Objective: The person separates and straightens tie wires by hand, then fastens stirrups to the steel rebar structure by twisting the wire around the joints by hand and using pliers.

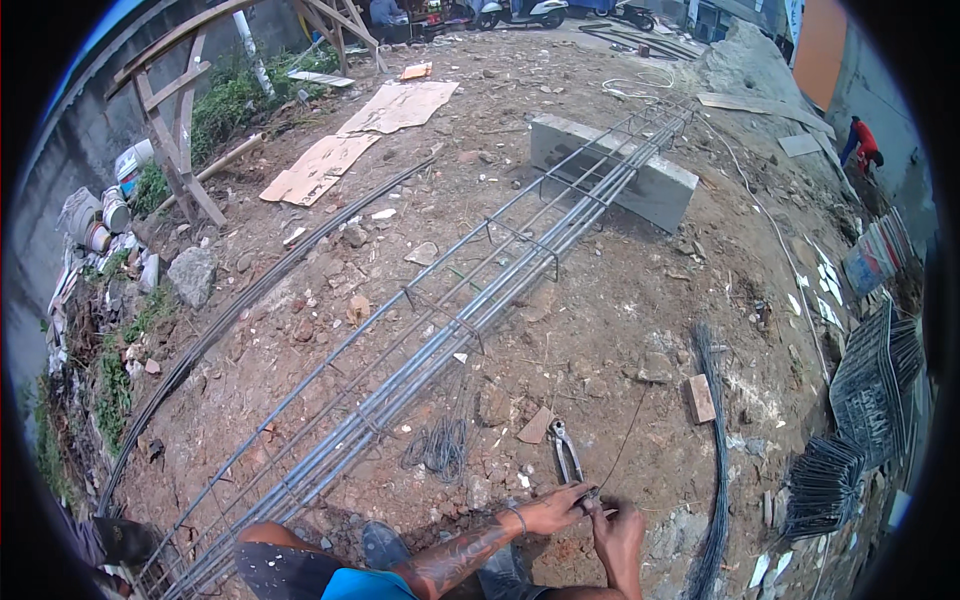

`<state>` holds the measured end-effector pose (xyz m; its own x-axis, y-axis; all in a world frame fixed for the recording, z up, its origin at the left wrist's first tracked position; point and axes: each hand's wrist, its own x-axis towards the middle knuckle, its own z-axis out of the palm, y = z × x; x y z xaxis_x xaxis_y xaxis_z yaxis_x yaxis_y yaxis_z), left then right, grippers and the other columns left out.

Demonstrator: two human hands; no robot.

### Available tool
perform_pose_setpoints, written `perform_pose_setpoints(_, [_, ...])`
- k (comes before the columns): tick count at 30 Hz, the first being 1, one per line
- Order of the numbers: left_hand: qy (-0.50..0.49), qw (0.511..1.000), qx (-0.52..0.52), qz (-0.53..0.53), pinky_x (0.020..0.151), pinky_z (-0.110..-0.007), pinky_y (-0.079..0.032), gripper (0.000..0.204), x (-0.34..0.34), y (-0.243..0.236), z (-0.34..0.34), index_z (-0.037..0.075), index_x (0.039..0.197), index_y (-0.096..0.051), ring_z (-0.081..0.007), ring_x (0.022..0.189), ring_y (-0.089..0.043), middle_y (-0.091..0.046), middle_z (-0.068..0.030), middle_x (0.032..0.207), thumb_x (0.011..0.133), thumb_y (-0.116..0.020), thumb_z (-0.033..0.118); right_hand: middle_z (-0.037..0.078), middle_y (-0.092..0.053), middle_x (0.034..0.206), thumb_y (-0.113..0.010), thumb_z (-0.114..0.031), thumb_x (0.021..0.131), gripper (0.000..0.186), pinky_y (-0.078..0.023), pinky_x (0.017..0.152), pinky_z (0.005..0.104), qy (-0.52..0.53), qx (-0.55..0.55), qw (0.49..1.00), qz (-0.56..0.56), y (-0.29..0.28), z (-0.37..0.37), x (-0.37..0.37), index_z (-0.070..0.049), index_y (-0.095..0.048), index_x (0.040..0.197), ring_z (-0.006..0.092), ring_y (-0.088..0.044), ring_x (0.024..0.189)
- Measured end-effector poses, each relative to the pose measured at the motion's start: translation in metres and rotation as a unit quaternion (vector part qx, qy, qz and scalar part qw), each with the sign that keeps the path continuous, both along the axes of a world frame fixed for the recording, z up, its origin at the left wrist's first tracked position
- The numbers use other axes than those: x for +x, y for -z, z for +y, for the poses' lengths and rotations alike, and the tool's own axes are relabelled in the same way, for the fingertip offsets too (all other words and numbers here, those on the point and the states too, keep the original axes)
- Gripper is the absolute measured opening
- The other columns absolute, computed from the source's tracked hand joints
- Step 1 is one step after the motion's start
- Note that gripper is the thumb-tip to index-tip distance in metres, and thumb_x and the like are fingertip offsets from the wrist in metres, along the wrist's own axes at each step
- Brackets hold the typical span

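At the lower middle, my left hand (555,510) and my right hand (617,545) meet with closed fingers on a thin dark wire (628,432), which sticks up from them; other small items between the fingertips are hard to make out. Just above them, metal pincers (566,450) lie on the dirt. To their left, a long steel rebar cage (455,322) runs diagonally toward a concrete block (650,195). A loose coil of wire (436,448) lies beside the cage. A bundle of straight wires (718,450) and a brick (701,398) are to the right.
Long rods (215,335) lie left of the cage. Stacks of bent stirrups (820,485) line the right edge. Wooden trestles (175,140), cardboard (395,108), rubble and buckets are at the back left. A co-worker in red (865,142) bends by the right wall.
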<state>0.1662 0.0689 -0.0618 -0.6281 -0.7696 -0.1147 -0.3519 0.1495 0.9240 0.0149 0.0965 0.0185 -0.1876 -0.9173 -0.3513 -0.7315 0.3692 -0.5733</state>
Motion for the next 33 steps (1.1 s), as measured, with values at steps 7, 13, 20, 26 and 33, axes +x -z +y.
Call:
perform_pose_setpoints(7, [-0.107, 0.990, -0.050, -0.079, 0.063, -0.047, -0.047, 0.043, -0.033, 0.003, 0.021, -0.005, 0.120, -0.049, -0.0412, 0.071, -0.060, -0.061, -0.0236, 0.076, 0.082, -0.056, 0.014, 0.017, -0.064, 0.079, -0.068, -0.016, 0.079, 0.028, -0.049, 0.064, 0.0309, 0.060, -0.110, 0.977, -0.172, 0.031, 0.006, -0.006, 0.006, -0.065, 0.097, 0.0199, -0.062, 0.070])
perform_pose_setpoints(13, [-0.169, 0.982, 0.069, -0.046, 0.060, -0.049, -0.046, 0.024, -0.042, 0.012, 0.038, 0.005, 0.106, -0.051, -0.0429, 0.076, -0.058, -0.060, -0.0233, 0.077, 0.084, -0.054, 0.015, 0.018, -0.064, 0.079, -0.065, -0.012, 0.082, 0.022, -0.046, 0.064, 0.0336, 0.055, -0.087, 0.984, -0.144, 0.030, 0.007, 0.001, 0.007, -0.066, 0.092, 0.0223, -0.060, 0.069])
perform_pose_setpoints(20, [-0.307, 0.947, 0.084, -0.053, 0.065, -0.046, -0.047, 0.028, -0.019, 0.008, 0.017, 0.000, 0.106, -0.053, -0.0430, 0.076, -0.058, -0.060, -0.0243, 0.083, 0.087, -0.054, 0.021, 0.021, -0.062, 0.098, -0.058, -0.026, 0.088, 0.036, -0.046, 0.083, 0.0379, 0.040, -0.094, 0.956, -0.276, 0.090, -0.016, -0.012, 0.003, -0.059, 0.110, 0.0315, -0.060, 0.093])
perform_pose_setpoints(26, [-0.424, 0.905, -0.021, 0.035, 0.062, -0.042, -0.047, 0.032, 0.016, -0.021, -0.027, -0.001, 0.098, -0.057, -0.0384, 0.071, -0.060, -0.060, -0.0213, 0.079, 0.088, -0.055, 0.030, 0.025, -0.055, 0.107, -0.046, -0.034, 0.093, 0.043, -0.043, 0.084, 0.0477, -0.210, -0.181, 0.950, 0.145, 0.167, -0.047, 0.006, 0.003, -0.049, 0.115, 0.0398, -0.053, 0.099])
perform_pose_setpoints(33, [-0.381, 0.923, 0.030, 0.033, 0.081, -0.041, -0.047, 0.043, 0.025, -0.046, -0.013, 0.008, 0.111, -0.059, -0.0290, 0.090, -0.060, -0.062, -0.0124, 0.101, 0.085, -0.054, 0.041, 0.029, -0.057, 0.092, -0.052, -0.040, 0.088, 0.048, -0.044, 0.071, 0.0494, -0.233, 0.023, 0.972, 0.025, 0.114, -0.050, 0.074, 0.006, -0.052, 0.102, 0.0420, -0.057, 0.083])
